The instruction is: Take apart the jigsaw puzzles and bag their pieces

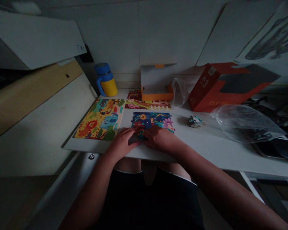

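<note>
A partly assembled dark blue jigsaw puzzle [147,118] with cartoon animals lies flat near the table's front edge. My left hand [124,140] rests at its lower left corner, fingers stretched out and thumb apart, with nothing seen in its grasp. At the lower edge, my right hand [161,138] has its fingers bent down on a small puzzle piece [141,134], which they partly cover. To the right sits a small stack of loose puzzle pieces [195,121]. A yellow animal puzzle picture [100,119] lies to the left, and a red farm picture [134,104] lies behind.
At the back stand a blue and yellow flask [108,83], an open orange and white box [157,96] and a red box [206,92]. Clear plastic wrap [242,123] spreads on the right near dark items. White boards [38,38] lean in from the left.
</note>
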Motion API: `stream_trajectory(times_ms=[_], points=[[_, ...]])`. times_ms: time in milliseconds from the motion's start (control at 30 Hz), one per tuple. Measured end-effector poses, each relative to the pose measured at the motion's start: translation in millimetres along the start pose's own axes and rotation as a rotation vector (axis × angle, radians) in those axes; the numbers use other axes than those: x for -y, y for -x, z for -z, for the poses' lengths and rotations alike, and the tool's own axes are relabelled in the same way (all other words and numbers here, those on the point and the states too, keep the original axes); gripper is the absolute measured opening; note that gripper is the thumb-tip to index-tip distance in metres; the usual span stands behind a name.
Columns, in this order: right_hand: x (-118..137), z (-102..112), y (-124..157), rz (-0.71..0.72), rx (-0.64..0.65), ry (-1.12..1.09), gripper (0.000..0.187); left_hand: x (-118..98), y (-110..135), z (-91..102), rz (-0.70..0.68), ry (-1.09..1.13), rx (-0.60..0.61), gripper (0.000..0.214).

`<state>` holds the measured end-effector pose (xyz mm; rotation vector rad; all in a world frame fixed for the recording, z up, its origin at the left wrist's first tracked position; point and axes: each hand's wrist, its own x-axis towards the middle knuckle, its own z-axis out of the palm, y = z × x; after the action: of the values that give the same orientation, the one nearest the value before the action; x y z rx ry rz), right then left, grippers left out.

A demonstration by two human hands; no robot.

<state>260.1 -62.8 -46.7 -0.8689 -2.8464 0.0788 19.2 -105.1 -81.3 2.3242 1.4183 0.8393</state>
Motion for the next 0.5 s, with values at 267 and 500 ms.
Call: stream_trajectory(times_ms=[267,500], points=[[-8,-7,1,-0.223,-0.065,0.049,0.031,-3,1,0.6,0.039,-0.016,-0.038,0.035],[-4,-22,8,-0.204,-0.167,0.06,0.031,-30,3,-4.1,0.118,-0.004,-0.177,0.027]])
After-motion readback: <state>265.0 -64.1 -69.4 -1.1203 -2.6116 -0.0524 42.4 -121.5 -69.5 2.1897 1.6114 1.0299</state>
